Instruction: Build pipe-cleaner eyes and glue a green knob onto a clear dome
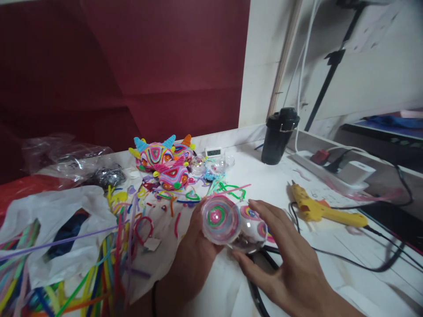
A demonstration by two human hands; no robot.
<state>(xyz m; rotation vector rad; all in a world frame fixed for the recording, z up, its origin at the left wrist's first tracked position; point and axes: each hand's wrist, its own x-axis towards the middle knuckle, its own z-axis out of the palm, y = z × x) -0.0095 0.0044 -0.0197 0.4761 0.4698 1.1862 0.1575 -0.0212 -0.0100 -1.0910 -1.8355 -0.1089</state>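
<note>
Holds in the left hand [196, 257], thumb and fingers closed on its side, a clear round plastic piece with pink, green and pale blue rings [220, 219], raised over the white table [249, 174] toward its front edge. Clasps in the right hand [291, 255], thumb below and fingers above, a clear rounded plastic piece with white and colour-ringed patches [253, 228], overlapping the first (joined or merely touching, impossible to tell). Shows, near the table's back edge, a cluster of multicoloured striped horned figures [155, 157], left of a small white digital display [214, 152]. Includes, farther right along that back edge, a black lidded tumbler [276, 138], upright. Shows, toward the table's right edge, a yellow plastic glue gun [310, 208], lying near a white plastic power strip [303, 159]. Takes in, toward the table's front left corner, a heap of long fuzzy craft strips in many colours [95, 286], with short loose coloured pieces [177, 224] scattered between heap and figures.
</note>
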